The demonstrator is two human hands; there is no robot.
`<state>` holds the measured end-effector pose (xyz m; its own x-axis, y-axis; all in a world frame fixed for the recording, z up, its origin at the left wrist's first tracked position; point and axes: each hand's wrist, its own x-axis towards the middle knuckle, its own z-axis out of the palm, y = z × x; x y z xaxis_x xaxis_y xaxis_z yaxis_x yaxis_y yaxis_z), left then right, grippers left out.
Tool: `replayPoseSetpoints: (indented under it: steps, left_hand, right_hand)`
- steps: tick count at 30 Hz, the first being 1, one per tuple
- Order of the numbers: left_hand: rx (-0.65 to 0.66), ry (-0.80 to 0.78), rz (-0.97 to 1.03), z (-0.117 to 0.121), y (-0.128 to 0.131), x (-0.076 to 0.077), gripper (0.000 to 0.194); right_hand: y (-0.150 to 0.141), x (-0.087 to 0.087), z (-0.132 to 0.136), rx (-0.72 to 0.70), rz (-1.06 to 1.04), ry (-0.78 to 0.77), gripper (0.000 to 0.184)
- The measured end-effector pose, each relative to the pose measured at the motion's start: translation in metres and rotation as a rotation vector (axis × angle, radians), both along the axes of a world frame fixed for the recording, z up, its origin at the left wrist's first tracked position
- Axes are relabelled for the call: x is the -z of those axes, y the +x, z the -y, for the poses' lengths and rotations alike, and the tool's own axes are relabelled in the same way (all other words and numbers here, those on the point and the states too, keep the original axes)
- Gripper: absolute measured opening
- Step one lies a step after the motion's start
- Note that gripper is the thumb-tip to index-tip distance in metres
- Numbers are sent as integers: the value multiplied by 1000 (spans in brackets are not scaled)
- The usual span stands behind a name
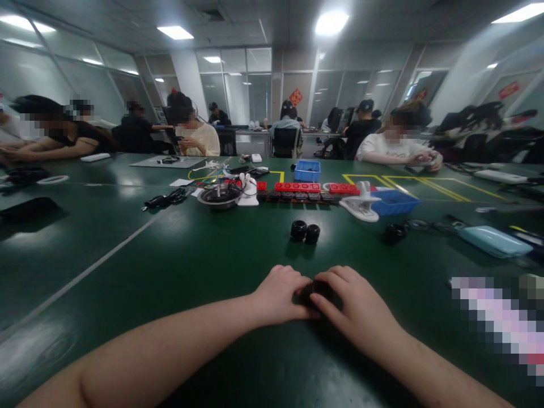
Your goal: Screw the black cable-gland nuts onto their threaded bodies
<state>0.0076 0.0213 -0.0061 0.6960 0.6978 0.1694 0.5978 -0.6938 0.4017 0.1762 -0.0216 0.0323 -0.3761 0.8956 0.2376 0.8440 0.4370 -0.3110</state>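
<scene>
My left hand [280, 294] and my right hand [359, 300] meet just above the green tabletop, low in the middle of the head view. Between them is a small black object [305, 293], with fingers curled round it from both sides. Most of it is covered, so its kind does not show. My right thumb lies across its near side. Farther out, two glossy black round pieces [298, 229] stand side by side, and another black piece [394, 232] lies to the right.
A metal bowl [219, 195], a row of red blocks [297, 187], a white clamp-like piece [361, 205] and a blue basket [393, 203] stand across the table. Black cables [168, 197] lie left; a light-blue case [495, 241] lies right. Several people sit beyond.
</scene>
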Motion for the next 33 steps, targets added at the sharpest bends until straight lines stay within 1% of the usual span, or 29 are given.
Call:
replayPoseSetpoints:
  steps: [6,13,21,23,26,29,33]
  left_hand:
    - [6,-19,3,0,1,-3,35]
    - [4,-8,12,0,0,1,36]
    - [6,-2,3,-1,1,1,36]
    - [6,-8,-10,-1,1,1,37]
    - [12,-9,-30,-2,0,1,33]
    - [22,-6,-32,-1,0,0,26]
    - [24,-12,-26,1,0,-3,23]
  right_hand:
    - [2,-2,2,-8,33,-5,20]
    - [5,-5,2,-134,7,-19,23]
    - [3,-7,4,-135,-39,-39,22]
    - [2,-8,6,-166,-55,-40,22]
    - [-1,-11,10,-253,-61,-49,24]
    - [-2,-14,13,-319,-30,-76,20]
    - [-1,-17,16,-378,-13,-74,18]
